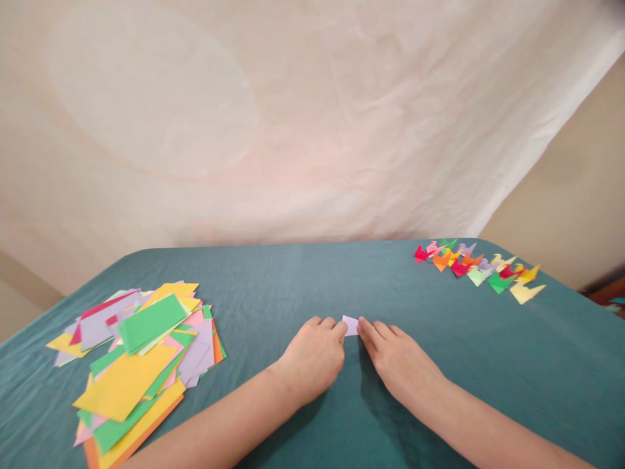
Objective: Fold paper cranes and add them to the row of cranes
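Observation:
A small piece of lilac paper [350, 326] lies at the middle of the table, between my two hands. My left hand [318, 355] has its fingers curled together at the paper's left edge and grips it there. Pressed together, the fingers of my right hand [390, 352] touch the paper's right edge from above. Both hands cover the ends of the paper, so only its middle part shows. Whether it is folded underneath is hidden.
A loose pile of coloured paper sheets [127, 384] spreads over the left side of the green-covered table [273, 280]. Several small folded paper birds [459, 267] stand in rows at the far right. A pale cloth [312, 130] hangs behind the table.

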A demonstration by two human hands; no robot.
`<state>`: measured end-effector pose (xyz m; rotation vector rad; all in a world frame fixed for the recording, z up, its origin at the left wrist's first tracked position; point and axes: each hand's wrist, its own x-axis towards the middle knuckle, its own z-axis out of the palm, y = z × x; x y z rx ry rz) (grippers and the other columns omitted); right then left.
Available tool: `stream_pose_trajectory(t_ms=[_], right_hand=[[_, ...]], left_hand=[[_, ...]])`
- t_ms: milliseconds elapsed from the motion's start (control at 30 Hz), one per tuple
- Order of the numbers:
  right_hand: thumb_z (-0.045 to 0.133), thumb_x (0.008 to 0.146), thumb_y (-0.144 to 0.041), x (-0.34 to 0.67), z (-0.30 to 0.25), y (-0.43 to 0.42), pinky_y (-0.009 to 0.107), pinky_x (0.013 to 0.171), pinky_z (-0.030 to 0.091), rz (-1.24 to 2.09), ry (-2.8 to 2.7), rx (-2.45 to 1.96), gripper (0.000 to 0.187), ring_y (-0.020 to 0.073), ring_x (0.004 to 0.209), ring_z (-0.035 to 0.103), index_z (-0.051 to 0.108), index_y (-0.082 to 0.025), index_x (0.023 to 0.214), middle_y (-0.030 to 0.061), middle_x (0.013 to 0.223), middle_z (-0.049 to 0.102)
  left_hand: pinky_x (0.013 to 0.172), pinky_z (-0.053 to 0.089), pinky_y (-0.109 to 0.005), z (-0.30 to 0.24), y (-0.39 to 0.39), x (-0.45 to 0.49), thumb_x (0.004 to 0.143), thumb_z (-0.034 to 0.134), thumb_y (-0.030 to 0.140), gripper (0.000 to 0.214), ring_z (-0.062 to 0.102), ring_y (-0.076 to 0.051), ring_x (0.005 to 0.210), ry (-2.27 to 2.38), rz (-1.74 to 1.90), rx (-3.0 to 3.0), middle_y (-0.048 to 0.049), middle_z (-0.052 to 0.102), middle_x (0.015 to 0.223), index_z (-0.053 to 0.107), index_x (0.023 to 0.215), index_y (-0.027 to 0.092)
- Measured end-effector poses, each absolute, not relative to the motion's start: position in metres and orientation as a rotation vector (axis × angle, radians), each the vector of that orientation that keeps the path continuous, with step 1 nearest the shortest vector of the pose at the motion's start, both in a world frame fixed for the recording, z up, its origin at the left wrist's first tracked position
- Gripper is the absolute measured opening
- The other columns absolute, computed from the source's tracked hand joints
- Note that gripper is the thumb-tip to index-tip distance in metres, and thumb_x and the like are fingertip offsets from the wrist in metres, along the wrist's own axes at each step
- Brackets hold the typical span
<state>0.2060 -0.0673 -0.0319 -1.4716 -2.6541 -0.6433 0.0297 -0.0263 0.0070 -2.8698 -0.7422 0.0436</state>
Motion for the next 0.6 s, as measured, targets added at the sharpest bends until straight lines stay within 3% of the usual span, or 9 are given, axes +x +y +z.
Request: stream_pose_trajectory(t_ms=[333, 467, 600], right_hand=[[0.043, 0.075, 0.0, 0.214, -0.034, -0.061, 0.036, 0.072, 0.048, -0.461, -2.552, -1.416, 0.037, 0.0236, 0.088, 0.055, 0.06, -0.008, 0.107, 0.0146, 0.109, 0.06], [0.044, 0.079, -0.002, 0.221, -0.033, -0.055, 0.034, 0.078, 0.046, -0.195, -2.373, -1.39, 0.033, 0.0204, 0.09, 0.055, 0.063, -0.016, 0.103, 0.008, 0.103, 0.063], [0.042, 0.084, -0.007, 0.221, -0.033, -0.051, 0.035, 0.078, 0.045, 0.049, -2.161, -1.442, 0.028, 0.0188, 0.087, 0.055, 0.063, -0.02, 0.098, 0.005, 0.097, 0.064]], left_hand=[[0.073, 0.045, -0.03, 0.0, -0.007, 0.016, 0.085, 0.045, 0.012, 0.019, 0.055, -0.017, 0.08, -0.847, -0.22, -3.074, -0.0043, 0.058, 0.086, 0.063, 0.085, 0.017], [0.088, 0.044, -0.032, -0.011, -0.001, 0.015, 0.086, 0.043, 0.015, 0.025, 0.053, -0.016, 0.101, -1.074, -0.645, -3.103, -0.0066, 0.058, 0.108, 0.055, 0.109, 0.017], [0.1, 0.036, -0.039, -0.018, -0.001, 0.018, 0.087, 0.048, 0.025, 0.045, 0.04, -0.019, 0.123, -1.016, -0.613, -3.134, -0.0086, 0.049, 0.128, 0.036, 0.13, 0.019]])
